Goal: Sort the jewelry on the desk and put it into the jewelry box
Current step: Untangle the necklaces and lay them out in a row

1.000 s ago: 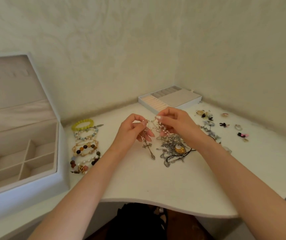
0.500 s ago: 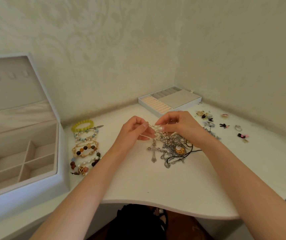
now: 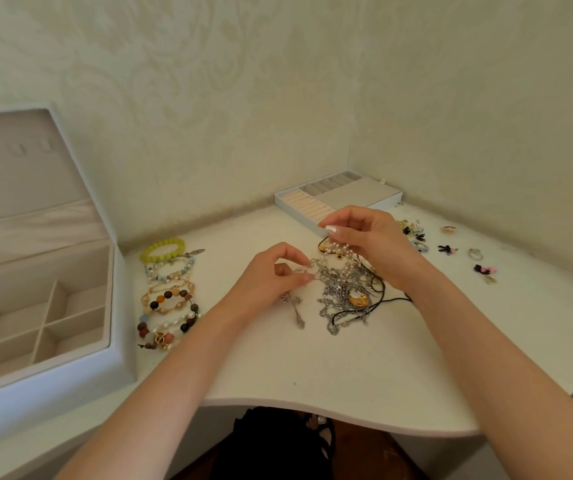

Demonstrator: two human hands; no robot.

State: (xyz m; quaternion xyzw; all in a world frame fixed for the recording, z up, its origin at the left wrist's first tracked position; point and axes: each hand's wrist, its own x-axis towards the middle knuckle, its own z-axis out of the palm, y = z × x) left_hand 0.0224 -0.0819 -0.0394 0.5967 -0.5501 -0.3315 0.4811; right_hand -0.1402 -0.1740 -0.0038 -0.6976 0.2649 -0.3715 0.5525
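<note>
Both hands pinch a pearl strand [image 3: 342, 258] above the tangled chains [image 3: 343, 299]: left hand [image 3: 273, 275] low, right hand [image 3: 368, 237] higher, beaded bracelets [image 3: 169, 292] leftward

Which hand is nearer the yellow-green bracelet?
Left. The left hand is right of the yellow-green bracelet, pinching a chain; the right hand is farther right, holding a pearl strand.

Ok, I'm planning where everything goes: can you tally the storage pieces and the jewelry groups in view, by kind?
Open jewelry box: 1
Ring tray: 1
Row of bracelets: 1
Tangled necklace pile: 1
Scatter of small pieces: 1
Total: 5
</note>
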